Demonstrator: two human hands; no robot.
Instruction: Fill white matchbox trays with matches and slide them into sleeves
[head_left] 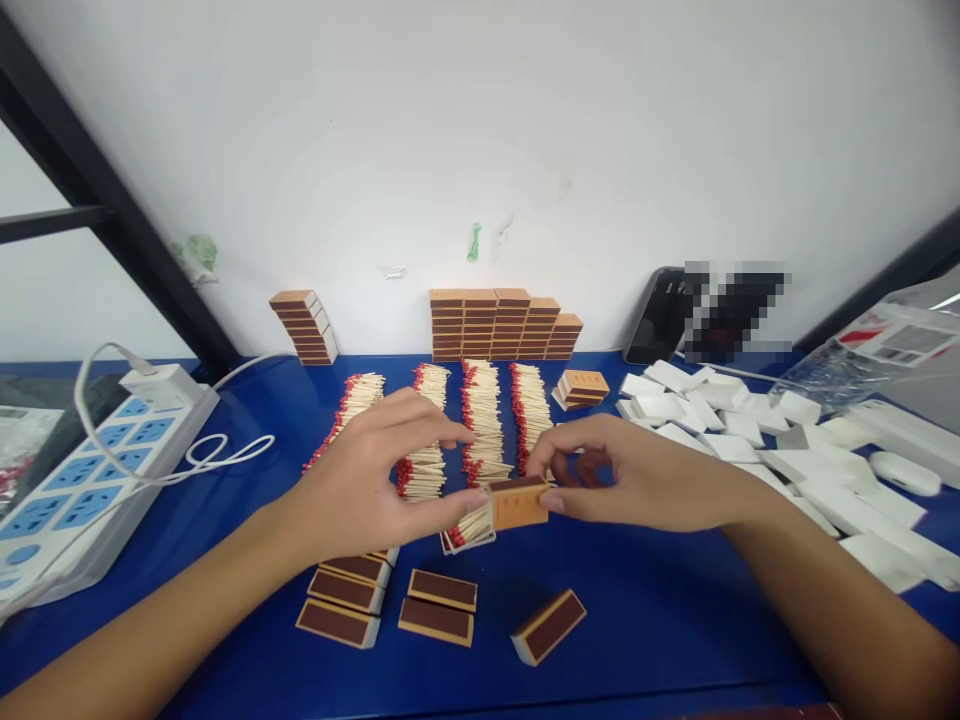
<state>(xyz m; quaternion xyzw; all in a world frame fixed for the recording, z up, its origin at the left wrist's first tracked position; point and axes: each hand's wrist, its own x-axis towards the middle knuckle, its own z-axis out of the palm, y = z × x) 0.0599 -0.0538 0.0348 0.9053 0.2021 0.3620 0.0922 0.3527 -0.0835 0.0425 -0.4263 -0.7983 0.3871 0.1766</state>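
Note:
A matchbox [519, 503] with an orange face and dark striking strip is pinched between the thumb and fingers of my right hand [622, 470]. My left hand [397, 470] is beside it, the thumb tip at the box's left end and the index finger lifted apart from the thumb. Just below and left of the held box, a white tray [471, 535] contains red-tipped matches. Behind my hands, rows of loose matches [486, 415] run away from me across the blue table [637, 620].
Near the front lie several matchboxes [436, 620] and a tilted single one [549, 628]. Stacked matchboxes [495, 325] line the wall, with another stack [304, 327] to their left. White trays [705, 405] heap at right by a phone [656, 315]. A power strip [105, 480] sits left.

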